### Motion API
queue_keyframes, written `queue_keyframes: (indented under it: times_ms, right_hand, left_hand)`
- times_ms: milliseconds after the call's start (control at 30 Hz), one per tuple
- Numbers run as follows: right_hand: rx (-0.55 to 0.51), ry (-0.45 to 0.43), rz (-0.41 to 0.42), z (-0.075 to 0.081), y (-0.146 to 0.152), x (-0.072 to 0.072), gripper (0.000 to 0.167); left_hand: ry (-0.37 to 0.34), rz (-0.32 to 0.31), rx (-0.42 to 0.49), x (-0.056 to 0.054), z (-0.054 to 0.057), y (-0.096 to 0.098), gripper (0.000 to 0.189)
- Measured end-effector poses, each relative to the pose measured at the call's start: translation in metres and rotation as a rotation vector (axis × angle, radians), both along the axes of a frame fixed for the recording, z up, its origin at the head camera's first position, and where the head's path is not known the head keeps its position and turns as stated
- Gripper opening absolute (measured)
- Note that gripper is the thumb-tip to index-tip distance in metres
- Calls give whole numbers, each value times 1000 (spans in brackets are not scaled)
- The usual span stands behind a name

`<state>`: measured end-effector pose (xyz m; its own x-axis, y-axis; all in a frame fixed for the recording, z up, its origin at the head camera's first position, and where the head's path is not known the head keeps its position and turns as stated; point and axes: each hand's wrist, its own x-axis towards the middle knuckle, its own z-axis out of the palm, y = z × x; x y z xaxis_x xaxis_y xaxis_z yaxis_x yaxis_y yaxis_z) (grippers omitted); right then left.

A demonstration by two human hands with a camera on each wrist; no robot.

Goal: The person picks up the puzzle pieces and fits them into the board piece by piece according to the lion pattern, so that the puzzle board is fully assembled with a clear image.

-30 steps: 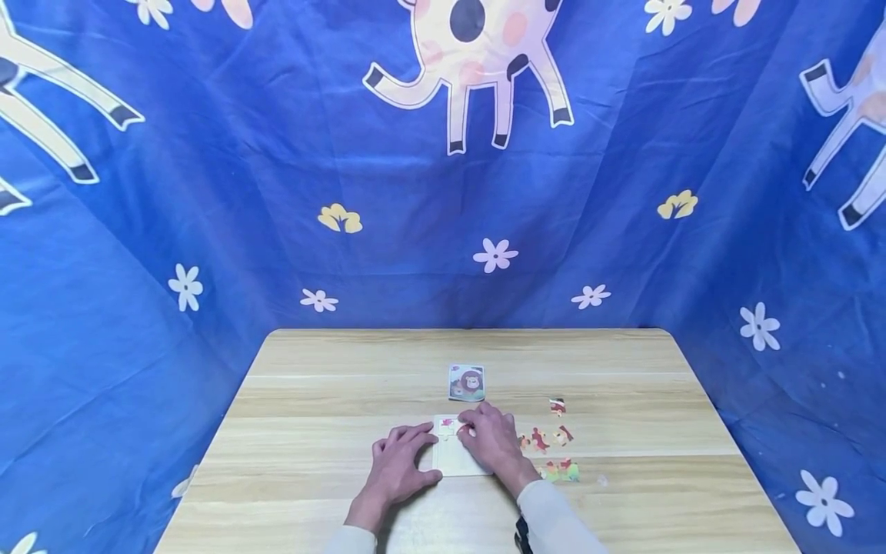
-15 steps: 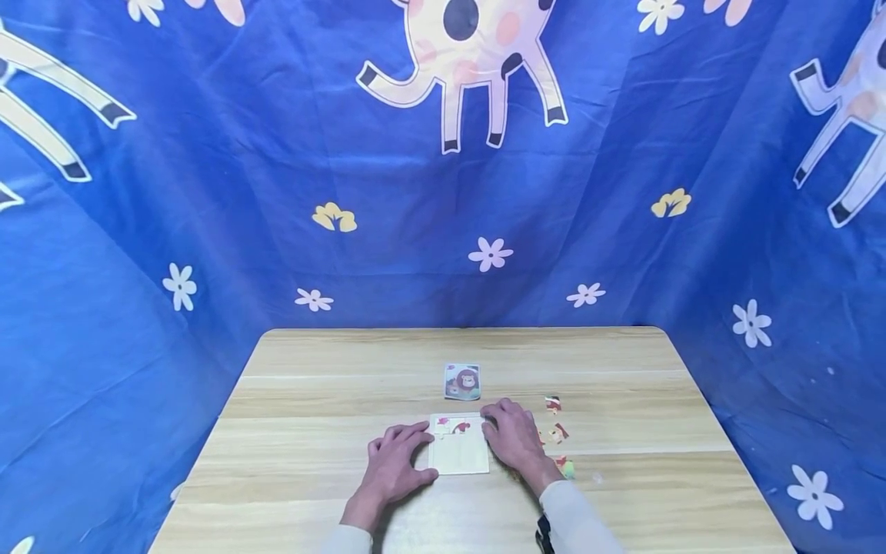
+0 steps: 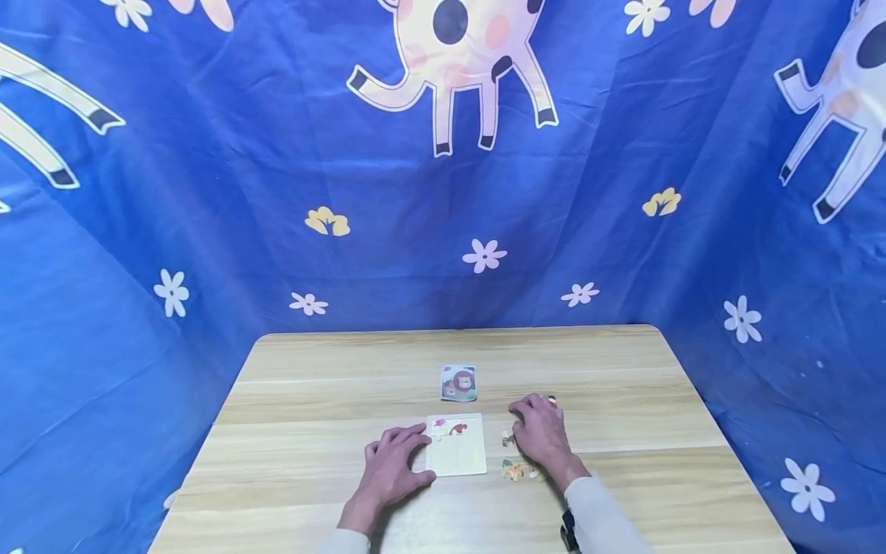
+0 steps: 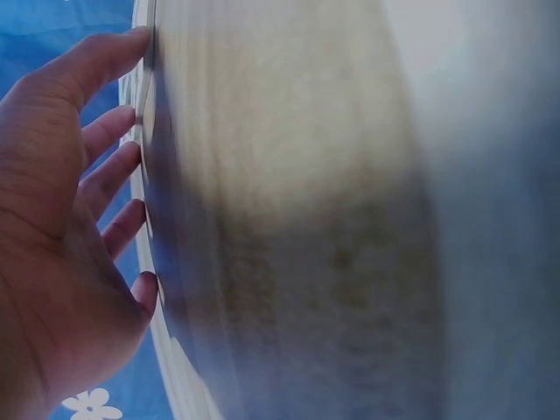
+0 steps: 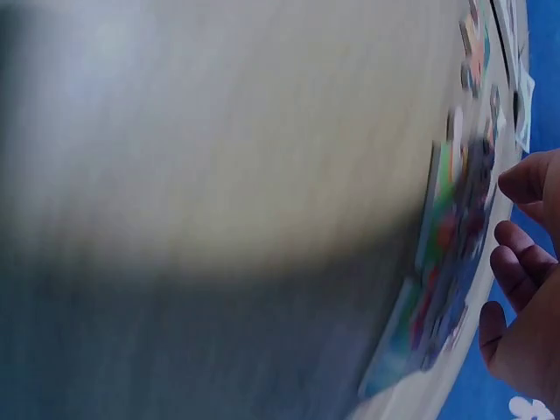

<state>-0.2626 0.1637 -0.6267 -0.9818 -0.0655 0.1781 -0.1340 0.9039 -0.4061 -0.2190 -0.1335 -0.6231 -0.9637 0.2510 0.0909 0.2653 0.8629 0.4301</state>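
Note:
A square white puzzle board lies in front of me in the head view. Two joined pieces, one with pink and one with red-brown print, sit along its upper left. My left hand rests at the board's left edge, thumb and fingers spread. To the right of the board my right hand hovers over loose puzzle pieces, its fingers loosely bent and nothing visible between them. From the right wrist, colourful pieces show beside the fingertips. Part of the pieces is hidden under this hand.
Beyond the board lies a small picture card with a lion on it. Another piece shows just past the right hand. A blue printed cloth stands behind and beside the wooden table.
My right hand has left the red-brown piece on the board and moved right, over the loose pieces. The left hand stays at the board's left edge. The head view has shifted slightly.

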Motion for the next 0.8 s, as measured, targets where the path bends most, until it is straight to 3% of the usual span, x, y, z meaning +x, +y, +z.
queue_keyframes:
  times_ms: [533,800]
  right_hand:
    - [-34,-63,-58,6,40,-4,38]
    - [-32,-51,-76,1,48,-9,42]
  left_hand:
    - [-8,14,5,4,-1,2,57]
    - [1,10,12,3,0,2,58]
